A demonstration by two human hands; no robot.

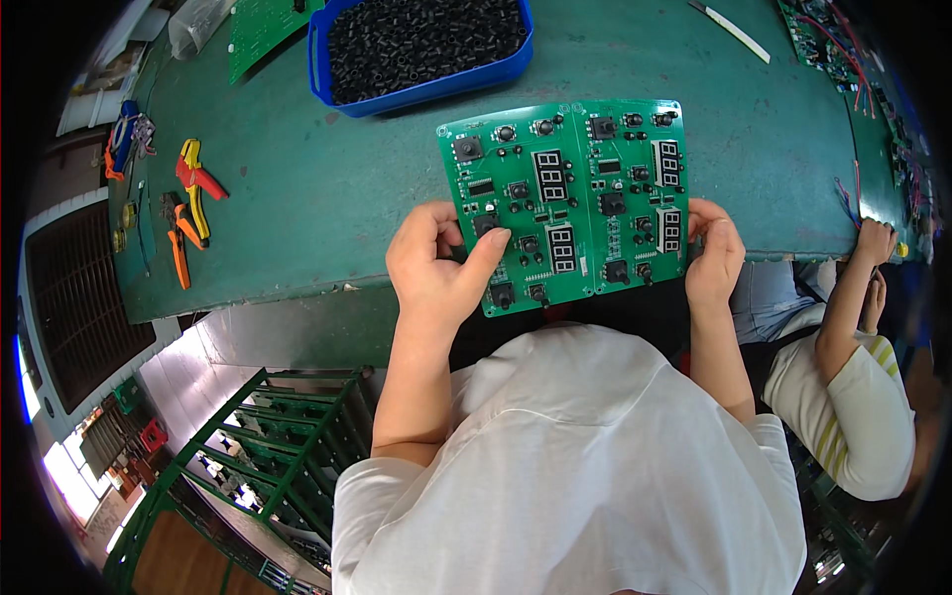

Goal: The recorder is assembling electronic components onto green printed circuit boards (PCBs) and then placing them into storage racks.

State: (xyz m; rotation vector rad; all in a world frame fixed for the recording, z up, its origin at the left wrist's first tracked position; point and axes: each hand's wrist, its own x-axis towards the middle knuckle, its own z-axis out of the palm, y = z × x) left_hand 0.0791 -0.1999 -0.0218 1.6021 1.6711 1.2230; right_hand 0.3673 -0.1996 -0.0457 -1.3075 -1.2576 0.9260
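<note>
Between my two hands is a green circuit board (585, 213), held up over the front edge of the table with its component side facing me. It carries several seven-segment displays, black square parts and small round black parts, and a line runs down its middle. My left hand (436, 260) grips the left edge, thumb on the front by a black part and fingers curled behind. On the right edge my right hand (714, 253) is closed, its fingers partly behind the board. Beyond the board sits a blue bin (426, 97) filled with small black tube-like pieces (426, 45).
Pliers with yellow-red handles (195, 188) and orange-handled cutters (181, 243) lie at the left. Another green board (263, 35) is at the back left, a white-handled tool (734, 32) at the back right. A co-worker (843, 387) sits at the right. Green racks (268, 446) stand lower left.
</note>
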